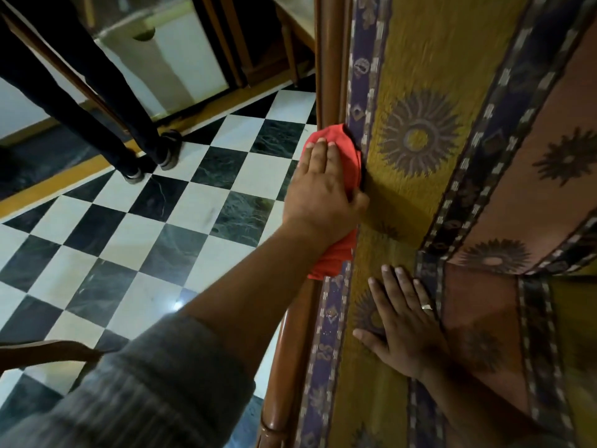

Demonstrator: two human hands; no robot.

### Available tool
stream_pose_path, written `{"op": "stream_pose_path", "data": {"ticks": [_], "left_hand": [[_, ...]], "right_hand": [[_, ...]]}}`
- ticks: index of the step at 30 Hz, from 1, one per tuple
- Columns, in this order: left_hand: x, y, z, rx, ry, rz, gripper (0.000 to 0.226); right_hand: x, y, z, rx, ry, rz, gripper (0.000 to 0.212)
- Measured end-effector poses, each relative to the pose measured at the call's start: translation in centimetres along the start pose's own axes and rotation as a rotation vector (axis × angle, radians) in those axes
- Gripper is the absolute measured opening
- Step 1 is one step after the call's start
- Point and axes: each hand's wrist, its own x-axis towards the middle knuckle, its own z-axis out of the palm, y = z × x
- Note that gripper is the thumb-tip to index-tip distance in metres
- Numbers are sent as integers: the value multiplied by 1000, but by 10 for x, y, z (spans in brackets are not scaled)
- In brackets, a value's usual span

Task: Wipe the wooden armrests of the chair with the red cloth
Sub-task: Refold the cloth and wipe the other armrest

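The chair's wooden armrest (331,63) runs as a polished brown rail from the top of the view down to the bottom, along the left edge of the patterned yellow and purple upholstery (420,76). The red cloth (344,150) is draped over the rail about midway. My left hand (318,192) presses flat on the cloth, fingers pointing away and thumb curled round its right side. A tail of the cloth hangs out below my wrist. My right hand (403,321), wearing a ring, lies flat with spread fingers on the upholstery beside the rail, holding nothing.
A black and white checkered floor (145,227) lies left of the chair. A person's dark-trousered legs and shoes (139,147) stand on it at the upper left. Behind them are a white cabinet (181,66) and wooden furniture (290,37). A dark curved wooden piece (48,350) juts in at the lower left.
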Motion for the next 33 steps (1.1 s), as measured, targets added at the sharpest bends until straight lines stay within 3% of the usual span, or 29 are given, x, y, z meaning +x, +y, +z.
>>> {"op": "stream_pose_path", "data": {"ticks": [4, 11, 18, 26, 33], "left_hand": [[-5, 8, 9, -27, 33, -51, 84], [12, -15, -3, 119, -49, 189, 89], [3, 9, 9, 1, 37, -41, 87], [-20, -15, 7, 65, -27, 200, 71], [-2, -19, -3, 242, -107, 286, 80]], "right_hand": [[1, 1, 1, 1, 5, 0, 99], [1, 2, 4, 7, 28, -7, 98], [1, 2, 5, 9, 6, 6, 99], [2, 2, 6, 7, 7, 6, 100], [1, 2, 8, 16, 15, 3, 99]]}}
